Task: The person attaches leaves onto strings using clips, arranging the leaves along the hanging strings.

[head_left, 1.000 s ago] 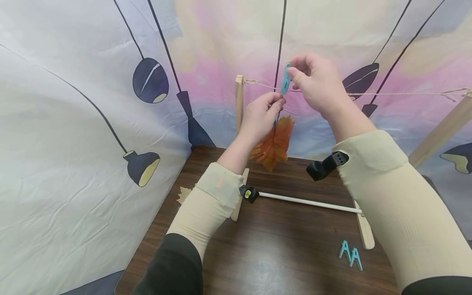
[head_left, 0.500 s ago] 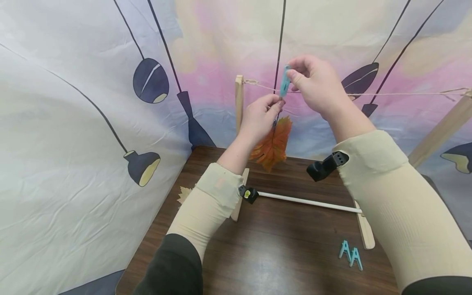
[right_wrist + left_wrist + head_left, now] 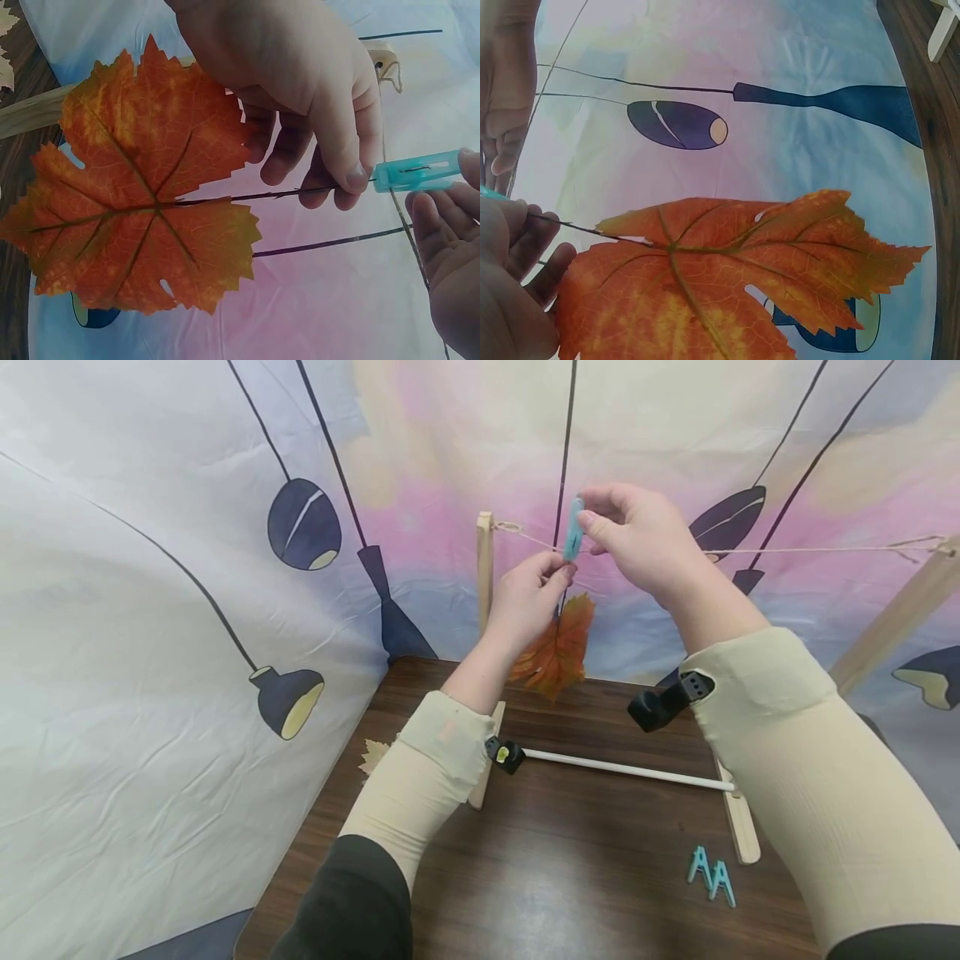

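An orange artificial maple leaf hangs below my left hand, whose thumb and fingers pinch the top of its dark stem. Just above that pinch, my right hand grips a teal clothespin by its upper end. In the right wrist view the lower end of the clothespin meets the stem's tip and overlaps the twine. Whether its jaws have closed on the twine I cannot tell. The leaf fills much of the left wrist view.
The twine runs between a left wooden post and a right wooden post. A white rod joins their feet. Two teal clothespins lie on the dark wooden table. A pale leaf lies partly behind the left sleeve.
Both hands stay close together at the twine. The right hand and clothespin have moved slightly down and left, nearer the left fingertips. The view has shifted slightly.
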Demonstrator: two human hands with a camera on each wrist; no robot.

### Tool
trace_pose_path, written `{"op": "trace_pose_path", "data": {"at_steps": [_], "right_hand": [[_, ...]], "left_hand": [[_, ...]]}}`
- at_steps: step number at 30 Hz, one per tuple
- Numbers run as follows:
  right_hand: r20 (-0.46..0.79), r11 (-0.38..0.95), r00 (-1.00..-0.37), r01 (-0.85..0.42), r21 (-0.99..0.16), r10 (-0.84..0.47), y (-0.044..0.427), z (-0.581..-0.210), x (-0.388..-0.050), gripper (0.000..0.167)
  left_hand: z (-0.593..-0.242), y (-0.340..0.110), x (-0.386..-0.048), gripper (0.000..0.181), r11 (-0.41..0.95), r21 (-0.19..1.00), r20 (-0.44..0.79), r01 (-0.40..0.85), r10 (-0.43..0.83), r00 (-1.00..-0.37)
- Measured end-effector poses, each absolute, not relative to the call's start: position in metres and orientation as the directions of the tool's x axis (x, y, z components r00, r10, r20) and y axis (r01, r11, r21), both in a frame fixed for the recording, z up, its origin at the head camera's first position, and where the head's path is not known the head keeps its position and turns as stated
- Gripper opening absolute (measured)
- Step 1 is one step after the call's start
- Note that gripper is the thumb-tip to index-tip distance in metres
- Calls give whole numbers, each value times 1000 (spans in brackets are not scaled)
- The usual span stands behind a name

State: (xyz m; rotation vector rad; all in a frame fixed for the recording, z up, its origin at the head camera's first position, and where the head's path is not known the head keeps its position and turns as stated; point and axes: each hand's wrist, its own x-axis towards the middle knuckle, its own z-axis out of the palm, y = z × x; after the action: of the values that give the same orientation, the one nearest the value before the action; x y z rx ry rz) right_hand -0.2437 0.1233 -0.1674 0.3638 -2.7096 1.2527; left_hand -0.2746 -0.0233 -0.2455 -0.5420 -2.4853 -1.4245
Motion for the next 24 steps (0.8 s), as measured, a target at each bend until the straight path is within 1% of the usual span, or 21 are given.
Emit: {"op": "trace_pose_path", "data": {"at_steps": [6,13,18,24], "right_hand": [[241,598,-959,-282,-750,-150,126,-168,-241,55],[285,575,-951,-302,-761,-122,133,-171,-235,54],[307,583,-947,-302,-754,-93,138,-176,-229,51],[339,572,-939,-305,-761,-51,143,-181,-221,45]], "left_hand": [[-246,-26,-272,22,459,777,382,431,200,-902],[-245,-29,-268,34,456,775,395,438,192,-898],[-245,-33,-263,35,415,794,410,444,174,-895],[-247,-37,-257,33,400,794,429,458,166,-888]]}}
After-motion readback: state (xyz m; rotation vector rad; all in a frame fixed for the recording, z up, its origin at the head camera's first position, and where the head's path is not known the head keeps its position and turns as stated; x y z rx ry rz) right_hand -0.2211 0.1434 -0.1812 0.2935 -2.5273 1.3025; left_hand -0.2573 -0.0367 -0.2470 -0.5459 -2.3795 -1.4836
